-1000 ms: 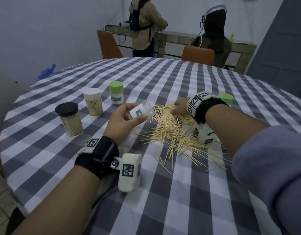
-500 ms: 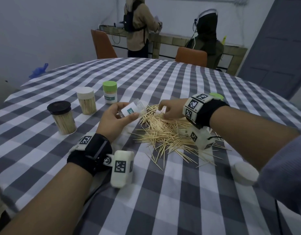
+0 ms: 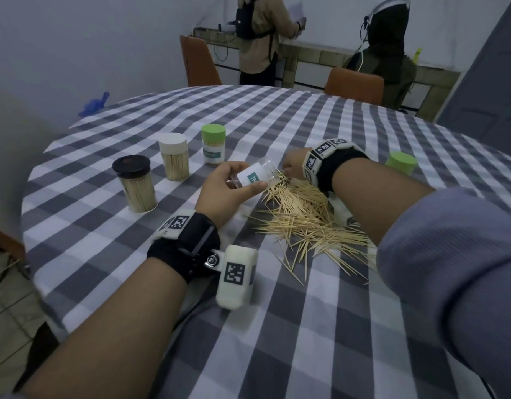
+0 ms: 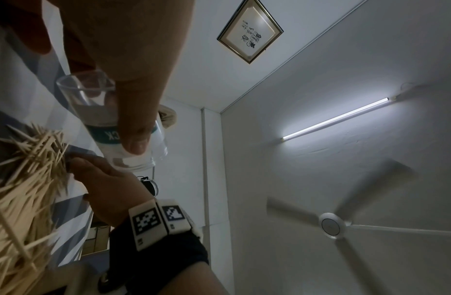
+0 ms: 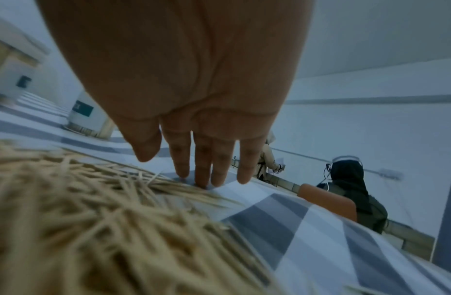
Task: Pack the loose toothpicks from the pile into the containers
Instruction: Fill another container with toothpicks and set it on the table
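While filling proceeds, left to right:
Capped jars (image 3: 173, 159): standing far left, seemingly already packed.
Left hand (image 3: 224, 190): grasps empty container (image 3: 255, 177), tilted mouth toward pile for loading.
Toothpick pile (image 3: 303, 217): centre-right.
Right hand (image 3: 293, 167): fingers (image 5: 201, 171) extended, released, touching the pile's far edge, probably to gather sticks.

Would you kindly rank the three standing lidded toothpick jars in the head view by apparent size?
1. Black-lidded clear jar, though it stands nearest the camera.
2. White-lidded clear jar.
3. Green-lidded labelled jar, farthest away.
True sizes may differ less than this suggests.
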